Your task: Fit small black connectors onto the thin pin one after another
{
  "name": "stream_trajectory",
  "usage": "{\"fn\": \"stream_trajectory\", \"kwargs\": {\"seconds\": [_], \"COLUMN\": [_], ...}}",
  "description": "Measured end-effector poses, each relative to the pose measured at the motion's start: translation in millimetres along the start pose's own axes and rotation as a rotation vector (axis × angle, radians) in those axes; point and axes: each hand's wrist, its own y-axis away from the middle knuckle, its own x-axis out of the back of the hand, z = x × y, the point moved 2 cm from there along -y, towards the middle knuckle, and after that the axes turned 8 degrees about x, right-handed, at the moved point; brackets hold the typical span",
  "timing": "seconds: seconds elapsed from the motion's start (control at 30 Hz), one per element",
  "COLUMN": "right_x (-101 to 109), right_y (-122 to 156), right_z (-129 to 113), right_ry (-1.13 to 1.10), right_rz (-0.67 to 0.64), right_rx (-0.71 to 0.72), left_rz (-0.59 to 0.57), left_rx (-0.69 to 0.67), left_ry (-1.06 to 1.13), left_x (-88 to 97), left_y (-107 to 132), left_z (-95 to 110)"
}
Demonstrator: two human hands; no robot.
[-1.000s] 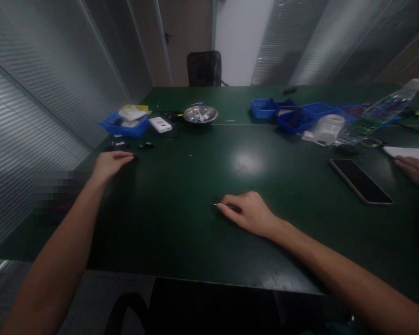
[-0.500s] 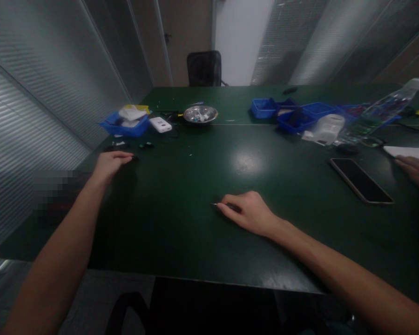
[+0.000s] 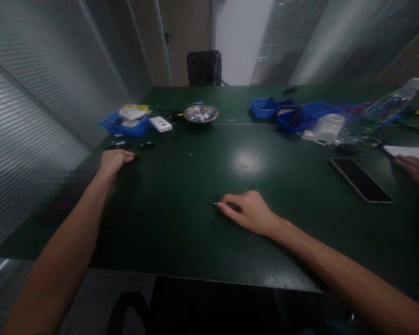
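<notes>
My right hand (image 3: 249, 213) rests on the dark green table (image 3: 181, 186) with its fingers closed round a thin tool (image 3: 216, 204); only the tool's metal tip shows past the fingertips. Far to the left, my left hand (image 3: 113, 161) lies near the table's left edge, fingers curled together over a small dark part (image 3: 134, 158) at their tips. Other small dark parts (image 3: 145, 145) lie just beyond it.
A blue bin (image 3: 125, 123) with white items, a white device (image 3: 160, 124) and a metal bowl (image 3: 200, 113) stand at the back left. More blue bins (image 3: 293, 114) and a plastic bag (image 3: 377, 116) are at the back right. A phone (image 3: 361, 180) and another person's hand (image 3: 415, 170) are at the right.
My left hand has curled its fingers in a little and shifted slightly forward. My right hand has stayed put.
</notes>
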Motion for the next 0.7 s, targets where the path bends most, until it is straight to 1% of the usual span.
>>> {"fn": "stream_trajectory", "kwargs": {"seconds": [0.17,0.3,0.4,0.57,0.63,0.7], "right_x": [0,0,0,1,1,1], "right_y": [0,0,0,0,0,0], "right_z": [0,0,-1,-2,-2,-2], "right_ry": [0.000,-0.005,-0.006,-0.001,0.000,0.001], "right_rz": [0.009,0.008,0.004,-0.005,-0.011,-0.013], "right_rx": [0.002,0.000,-0.002,-0.003,-0.007,-0.010], "left_rz": [-0.013,-0.040,-0.058,-0.055,-0.089,-0.178], "left_rx": [0.026,0.021,-0.008,-0.092,-0.127,-0.176], "left_ry": [-0.010,-0.027,-0.047,-0.091,-0.094,-0.097], "left_x": [-0.1,2.3,4.1,4.0,1.1,-5.1], "left_y": [-2,-3,-1,6,10,18], "left_z": [0,-1,-5,-9,-6,0]}}
